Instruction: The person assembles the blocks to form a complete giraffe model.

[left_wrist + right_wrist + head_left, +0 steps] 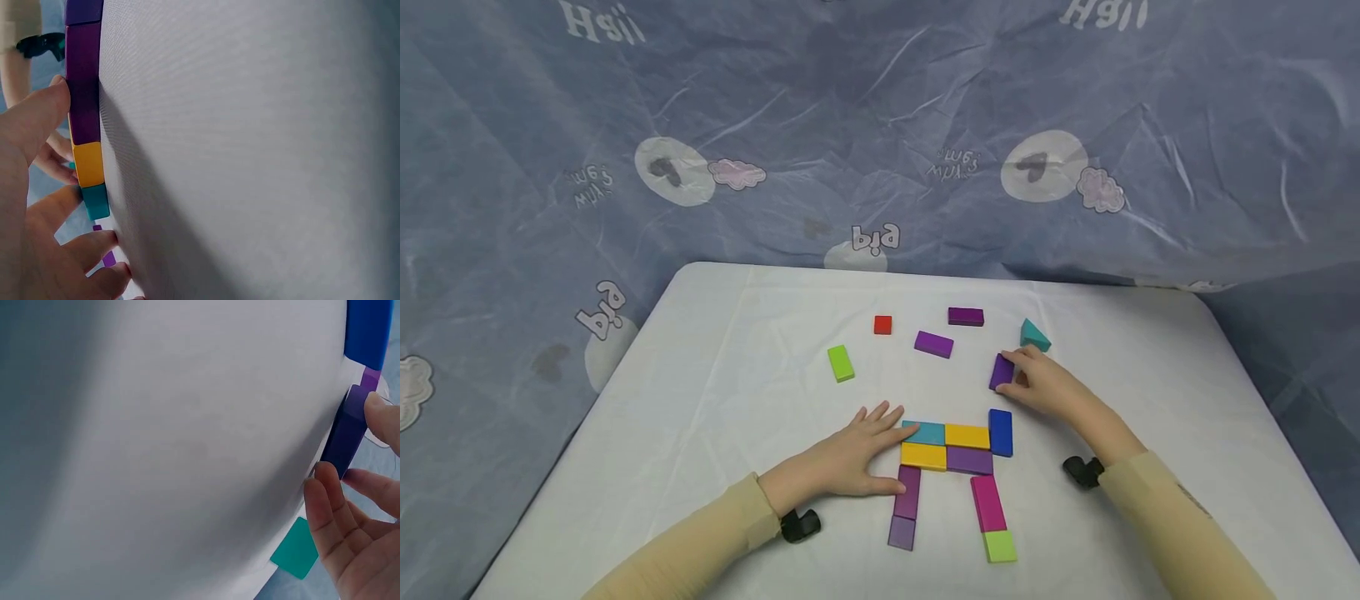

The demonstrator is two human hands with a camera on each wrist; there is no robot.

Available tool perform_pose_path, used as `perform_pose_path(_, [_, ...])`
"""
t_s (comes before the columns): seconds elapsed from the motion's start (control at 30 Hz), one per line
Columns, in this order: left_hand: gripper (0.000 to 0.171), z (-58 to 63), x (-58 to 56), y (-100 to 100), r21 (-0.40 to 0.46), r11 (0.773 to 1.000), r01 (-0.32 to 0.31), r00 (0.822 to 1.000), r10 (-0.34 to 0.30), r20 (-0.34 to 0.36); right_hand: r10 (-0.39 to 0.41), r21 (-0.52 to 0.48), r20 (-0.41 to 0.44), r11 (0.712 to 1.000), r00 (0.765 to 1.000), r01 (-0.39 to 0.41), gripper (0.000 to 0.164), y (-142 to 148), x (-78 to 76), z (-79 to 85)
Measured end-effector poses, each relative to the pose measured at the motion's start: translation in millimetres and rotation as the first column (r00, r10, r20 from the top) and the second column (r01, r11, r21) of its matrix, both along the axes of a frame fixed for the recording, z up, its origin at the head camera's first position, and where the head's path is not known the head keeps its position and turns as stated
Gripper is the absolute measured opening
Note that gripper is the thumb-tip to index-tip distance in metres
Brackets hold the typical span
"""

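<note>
While my left forearm slanted in from the lower left, my left hand lay palm down, its fingers fanned out and gripping nothing. Beyond it sat a lime block, far end tipped left, and a red block. My left thumb touched the edge of a plum block, whose long axis ran toward me, end to end with a mauve block. My index fingertip rested on a teal block, lying lengthwise from left to right beside a yellow block; just nearer me lay another yellow block and a violet block. Farther off were a purple block and a dark purple block. A magenta block ran down toward me to a second lime block. Beyond a blue block, I pinched an indigo block by its ends, thumb at the near one, index finger at the far one. Its long axis pointed away from me, leaning slightly right; I could not tell whether it touched the white cloth. My right hand came in from the right, forearm angled away and leftward, with a teal triangular block just beyond it.
</note>
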State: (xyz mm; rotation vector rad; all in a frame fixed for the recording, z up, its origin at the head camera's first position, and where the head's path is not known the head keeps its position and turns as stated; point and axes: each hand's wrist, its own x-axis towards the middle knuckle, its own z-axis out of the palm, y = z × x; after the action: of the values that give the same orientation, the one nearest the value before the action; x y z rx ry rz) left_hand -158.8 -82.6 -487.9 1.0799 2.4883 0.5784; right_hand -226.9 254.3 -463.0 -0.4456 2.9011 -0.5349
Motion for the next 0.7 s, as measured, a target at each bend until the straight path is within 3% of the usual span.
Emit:
perform_pose_path(0.2, [0.083, -1.0, -0.5, 0.0, 0.005, 1.000, -0.001, 1.000, 0.001, 0.002, 0.008, -0.018, -0.008, 1.000, 1.000, -0.008, 0.063, 7.0, 9.7, -1.3])
perform_pose_path(0.47, [0.083, 0.1, 0.9, 0.0, -0.001, 1.000, -0.003, 1.000, 0.003, -0.004, -0.047, -0.099, -0.002, 0.994, 0.999, 0.047, 0.051, 10.2, 11.2, -3.3])
perform_pose_path(0.7, [0.083, 1.5, 1.0, 0.5, -0.002, 1.000, -0.005, 1.000, 0.005, -0.002, -0.021, -0.124, 0.008, 0.992, 1.000, 0.022, 0.048, 10.6, 14.1, -3.9])
